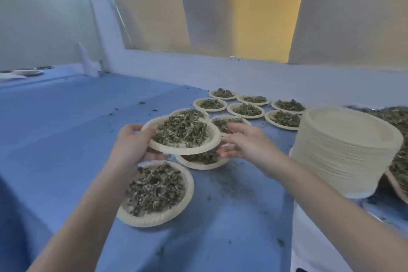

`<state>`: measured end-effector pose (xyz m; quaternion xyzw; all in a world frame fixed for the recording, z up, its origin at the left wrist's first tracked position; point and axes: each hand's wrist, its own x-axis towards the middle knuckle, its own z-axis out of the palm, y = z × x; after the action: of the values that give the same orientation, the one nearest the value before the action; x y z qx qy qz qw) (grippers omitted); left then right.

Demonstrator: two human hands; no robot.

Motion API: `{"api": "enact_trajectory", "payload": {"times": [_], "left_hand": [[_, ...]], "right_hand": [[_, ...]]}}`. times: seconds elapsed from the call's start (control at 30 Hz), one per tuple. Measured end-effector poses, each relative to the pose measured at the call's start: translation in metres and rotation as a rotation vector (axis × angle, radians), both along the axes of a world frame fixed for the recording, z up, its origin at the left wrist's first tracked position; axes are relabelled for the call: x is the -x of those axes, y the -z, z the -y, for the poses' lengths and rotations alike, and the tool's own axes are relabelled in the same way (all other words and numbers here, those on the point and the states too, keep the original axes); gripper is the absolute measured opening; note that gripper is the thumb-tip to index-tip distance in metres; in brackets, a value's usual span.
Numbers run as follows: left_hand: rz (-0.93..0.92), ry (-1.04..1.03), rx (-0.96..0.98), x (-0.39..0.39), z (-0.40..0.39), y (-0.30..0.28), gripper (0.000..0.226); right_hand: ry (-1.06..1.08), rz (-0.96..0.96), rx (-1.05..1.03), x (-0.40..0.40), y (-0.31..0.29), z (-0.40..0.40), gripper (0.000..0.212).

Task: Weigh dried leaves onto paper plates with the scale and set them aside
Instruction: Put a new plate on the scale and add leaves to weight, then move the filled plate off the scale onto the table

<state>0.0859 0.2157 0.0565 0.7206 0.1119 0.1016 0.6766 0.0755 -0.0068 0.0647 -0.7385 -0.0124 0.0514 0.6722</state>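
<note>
The left hand [132,141] pinches the rim of a filled paper plate [212,139] held above the blue table [66,139]; the right hand [245,141] is spread, fingertips at the opposite rim. The plate looks light and flexible (likely to buckle), so support both rims and keep its leaves [181,130] level. Filled plates [245,109] lie beyond, an empty stack [344,152] to the right.

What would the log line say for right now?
step: setting aside | left hand: holds leaf plate rim | right hand: open at other rim | empty plate stack: right
</note>
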Motion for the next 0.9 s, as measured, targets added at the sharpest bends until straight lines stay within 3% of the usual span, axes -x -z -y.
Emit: {"api": "enact_trajectory", "payload": {"times": [0.1, 0.3, 0.43, 0.57, 0.67, 0.8, 0.9], "left_hand": [[-0.042, -0.090, -0.007, -0.022, -0.029, 0.008, 0.019], [-0.096, -0.201, 0.028, -0.075, -0.070, 0.036, 0.011], [-0.170, -0.200, 0.023, -0.107, -0.081, 0.056, 0.015], [-0.245, -0.135, -0.010, -0.127, -0.081, 0.073, 0.037], [-0.280, -0.094, -0.067, -0.135, -0.078, 0.080, 0.028], [-0.322, -0.017, -0.320, -0.134, -0.075, 0.076, 0.021], [-0.382, 0.008, -0.717, -0.124, -0.071, 0.059, 0.029]], "right_hand": [[-0.009, -0.046, 0.001, -0.032, 0.002, -0.035, 0.062], [-0.017, -0.050, 0.094, -0.085, 0.023, -0.082, 0.052], [0.016, -0.005, 0.117, -0.103, 0.035, -0.091, 0.044], [0.039, 0.016, 0.131, -0.109, 0.041, -0.087, 0.036], [0.047, 0.010, 0.137, -0.111, 0.040, -0.082, 0.039], [0.055, -0.015, 0.110, -0.110, 0.037, -0.081, 0.043], [0.048, -0.007, 0.116, -0.107, 0.035, -0.083, 0.044]]}}
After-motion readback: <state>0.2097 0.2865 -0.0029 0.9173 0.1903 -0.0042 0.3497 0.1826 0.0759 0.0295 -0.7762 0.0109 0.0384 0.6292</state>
